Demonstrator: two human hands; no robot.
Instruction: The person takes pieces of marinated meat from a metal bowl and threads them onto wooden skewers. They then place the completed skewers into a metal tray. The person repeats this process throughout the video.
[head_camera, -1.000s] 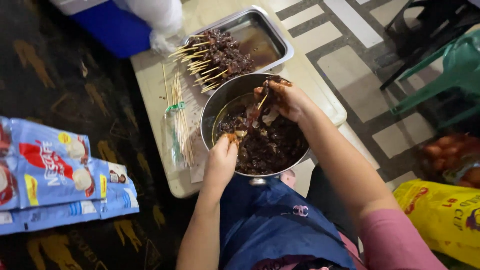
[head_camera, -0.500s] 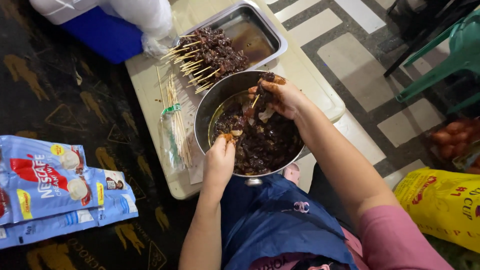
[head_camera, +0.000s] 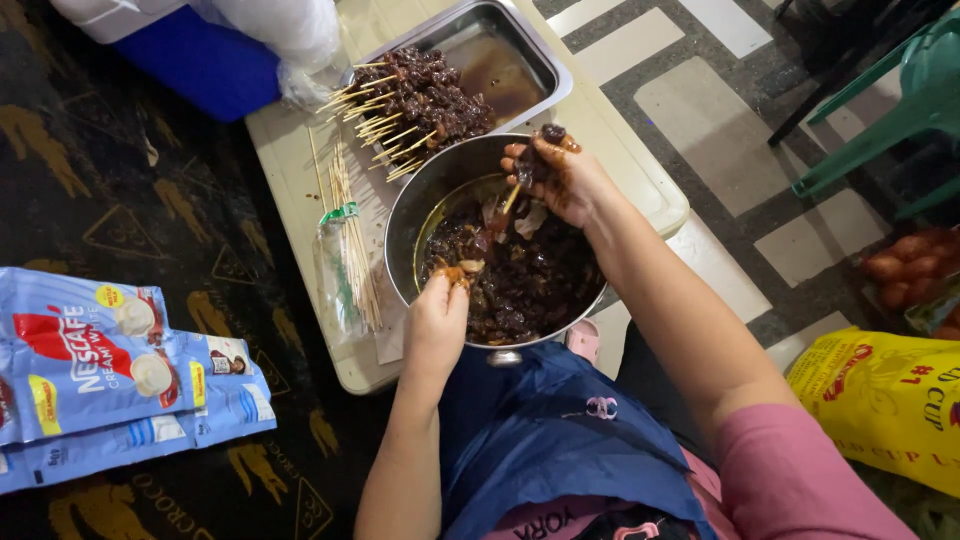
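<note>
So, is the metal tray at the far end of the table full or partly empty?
Partly empty. Finished skewers fill the left half of the metal tray; the right half holds only brown sauce.

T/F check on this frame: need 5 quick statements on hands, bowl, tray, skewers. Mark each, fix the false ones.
1. The right hand holds a skewer with meat over the metal bowl. True.
2. The left hand rests on the floor. False: it picks at the marinated meat in the bowl.
3. The steel tray holds finished skewers. True.
4. The bare sticks lie inside the tray. False: they lie on the table beside the bowl.
5. The bowl is empty. False: it holds dark meat.
</note>
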